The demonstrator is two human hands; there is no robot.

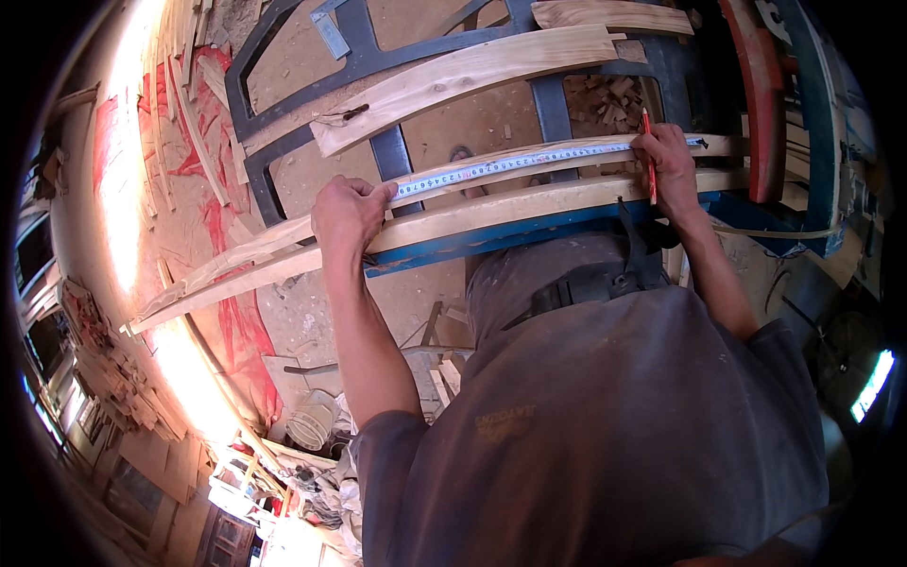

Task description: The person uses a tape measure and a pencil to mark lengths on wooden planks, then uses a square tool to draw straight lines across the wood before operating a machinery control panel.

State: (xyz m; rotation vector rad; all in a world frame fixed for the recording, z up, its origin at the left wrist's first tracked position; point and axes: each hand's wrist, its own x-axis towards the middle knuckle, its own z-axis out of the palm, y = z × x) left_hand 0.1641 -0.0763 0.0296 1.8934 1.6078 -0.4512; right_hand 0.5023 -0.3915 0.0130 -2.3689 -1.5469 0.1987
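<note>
A tape measure blade, white with a blue tint and dark markings, stretches along a long narrow wooden strip. My left hand is closed at the blade's left end, thumb and fingers gripping it against the strip; its palm side is hidden. Between the fingers of my right hand is a red pencil, upright in the picture. That hand rests over the blade near its right end, and a short bit of tape shows beyond it. A second long wooden strip lies alongside, nearer my body, over a blue metal beam.
Beyond the strips, a wide board lies across a dark metal frame, with a metal square farther back. A red upright and blue machine part stand right. Red sheeting, wood strips and a bucket lie left.
</note>
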